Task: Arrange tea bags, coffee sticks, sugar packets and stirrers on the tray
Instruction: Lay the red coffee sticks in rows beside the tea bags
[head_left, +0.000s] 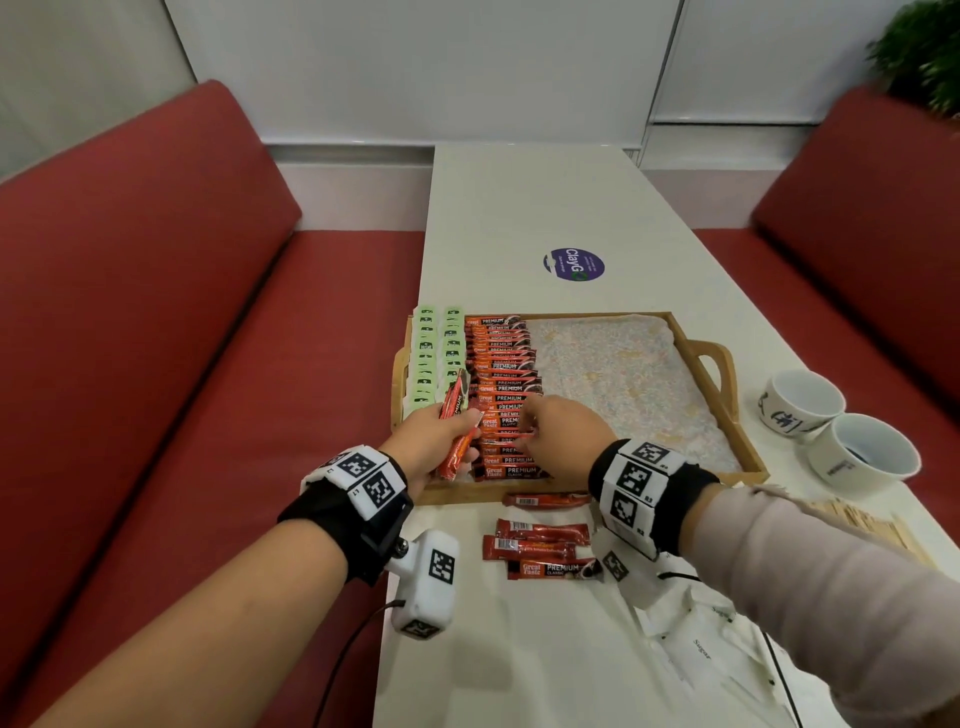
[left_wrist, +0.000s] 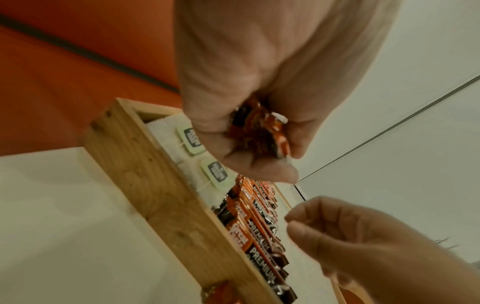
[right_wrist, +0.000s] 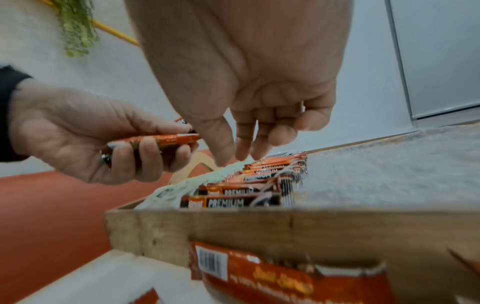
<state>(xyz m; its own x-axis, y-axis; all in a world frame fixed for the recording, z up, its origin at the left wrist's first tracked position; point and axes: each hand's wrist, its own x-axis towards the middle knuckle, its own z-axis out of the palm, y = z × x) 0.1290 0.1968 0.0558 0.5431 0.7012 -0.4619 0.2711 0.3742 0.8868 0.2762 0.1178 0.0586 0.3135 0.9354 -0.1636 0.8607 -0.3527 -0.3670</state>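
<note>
A wooden tray (head_left: 719, 415) sits on the white worktop (head_left: 524, 208), and everything here is placed against it. Along the tray's left end lie two columns of green-tagged tea bags (head_left: 437, 358); just to their right, a long overlapping row of red coffee sticks (head_left: 506, 395) runs from the far rim to the near rim. The rest of the tray floor shows a pale speckled liner (head_left: 623, 374).

The left hand (head_left: 434, 441) hovers over the tray's near-left corner, fingers curled round a small bundle of coffee sticks (head_left: 457, 431) that stand tilted above the tea bags. The right hand (head_left: 561, 434) is over the near part of the coffee row, thumb and fingers (right_wrist: 244, 144) pointing loosely down at the sticks; whether the tips touch or pinch one cannot be told through the blur.

Just outside the tray's near rim, one loose coffee stick (head_left: 545, 500) lies against the wood, and three more loose sticks (head_left: 540, 551) lie a little nearer the person. White sugar packets (head_left: 691, 644) are spread on the worktop below the right forearm. Wooden stirrers (head_left: 862, 522) lie beyond the tray's near-right corner, and two white cups (head_left: 831, 426) stand beside its right handle. A purple round sticker (head_left: 574, 265) is on the worktop past the far rim.
</note>
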